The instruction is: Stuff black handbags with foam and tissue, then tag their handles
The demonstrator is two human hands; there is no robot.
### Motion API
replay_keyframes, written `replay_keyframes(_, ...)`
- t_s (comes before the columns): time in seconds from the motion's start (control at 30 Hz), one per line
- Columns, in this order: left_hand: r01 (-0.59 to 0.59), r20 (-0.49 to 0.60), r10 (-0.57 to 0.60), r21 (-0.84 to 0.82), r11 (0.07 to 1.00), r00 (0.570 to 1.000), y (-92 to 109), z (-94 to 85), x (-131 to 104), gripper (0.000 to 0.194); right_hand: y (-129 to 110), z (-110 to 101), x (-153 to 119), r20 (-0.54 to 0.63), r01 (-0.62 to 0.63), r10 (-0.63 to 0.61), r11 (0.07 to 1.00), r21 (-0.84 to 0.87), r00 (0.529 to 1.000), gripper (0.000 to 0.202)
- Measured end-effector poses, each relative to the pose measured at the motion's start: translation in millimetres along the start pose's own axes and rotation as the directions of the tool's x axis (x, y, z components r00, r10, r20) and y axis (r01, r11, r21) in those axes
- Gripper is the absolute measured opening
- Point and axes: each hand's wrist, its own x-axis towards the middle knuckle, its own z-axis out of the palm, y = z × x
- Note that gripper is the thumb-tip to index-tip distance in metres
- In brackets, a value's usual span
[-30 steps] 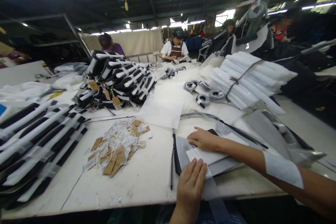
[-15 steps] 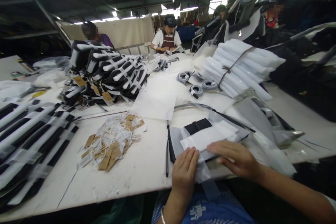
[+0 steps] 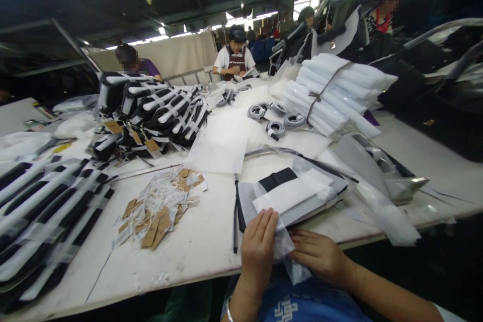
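A flat grey and black fabric piece (image 3: 249,201) lies at the table's front edge, with a white foam strip (image 3: 298,192) across it and a black band (image 3: 277,179) behind the strip. My left hand (image 3: 260,236) rests on the piece's near left corner, fingers together and pressing thin translucent film (image 3: 283,241) beside the strip. At the near edge, my right hand (image 3: 320,256) has its fingers closed on the film, which hangs over the table edge; its fingertips are partly hidden.
Paper tags with strings (image 3: 162,211) lie left of the piece. Wrapped black and white bundles (image 3: 151,105) are stacked behind and at far left. Grey coils (image 3: 275,130), tied white foam rolls (image 3: 335,90) and a plastic-wrapped grey part (image 3: 362,161) sit behind and right. People work across the table.
My right hand has moved from the top of the foam strip down to the near edge and closed on the film. My left hand stays at the near left corner. The view has shifted slightly.
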Motion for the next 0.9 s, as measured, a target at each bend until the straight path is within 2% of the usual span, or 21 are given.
replay_keyframes(0.1, 0.009, -0.004, -0.009, -0.004, 1.000, 1.000, -0.1, 0.7, 0.5, 0.051, -13.0, -4.7, 1.7, 0.004, -0.034, 0.033, 0.997, 0.062, 0.999, 0.025)
replay_keyframes(0.23, 0.028, 0.004, -0.028, -0.019, 0.999, 1.000, 0.2, 0.9, 0.9, 0.055, -28.6, -4.8, -11.9, -0.014, -0.068, 0.069, 0.994, 0.085, 0.998, 0.030)
replay_keyframes(0.37, 0.028, 0.025, -0.028, -0.023, 0.999, 0.999, 0.1, 1.0, 0.0, 0.057, -31.8, -4.6, -18.7, -0.044, -0.093, 0.097, 0.992, 0.081, 0.994, 0.030)
replay_keyframes(0.53, 0.028, 0.050, -0.025, -0.046, 0.999, 0.998, 0.1, 0.4, -0.1, 0.056, -23.3, -19.6, -6.9, 0.015, -0.026, 0.024, 0.995, 0.101, 1.000, 0.028)
replay_keyframes(0.6, 0.028, 0.045, -0.026, -0.049, 0.998, 0.999, 0.2, 0.0, 0.4, 0.056, -21.5, -30.9, -0.3, 0.078, 0.012, -0.024, 0.988, 0.155, 0.997, 0.027)
replay_keyframes(0.7, 0.030, 0.041, -0.028, -0.052, 0.998, 0.999, 0.6, -0.4, 0.8, 0.056, -21.8, -51.0, 10.5, 0.184, -0.039, -0.017, 0.954, 0.296, 0.983, 0.036)
replay_keyframes(0.77, 0.024, 0.034, -0.022, -0.053, 0.998, 0.999, 0.9, 0.0, 0.4, 0.056, -20.8, -60.8, 19.9, 0.113, -0.126, 0.097, 0.946, 0.297, 0.989, 0.039)
replay_keyframes(0.83, 0.018, 0.026, -0.017, -0.046, 0.999, 1.000, 0.9, 1.5, -0.6, 0.055, -16.4, -62.7, 31.9, -0.028, -0.219, 0.228, 0.957, 0.189, 0.973, 0.028)
replay_keyframes(0.9, 0.011, 0.024, -0.011, -0.035, 0.999, 1.000, 0.4, 3.6, -1.6, 0.052, -8.5, -55.8, 44.8, -0.092, -0.285, 0.288, 0.958, 0.041, 0.953, 0.022)
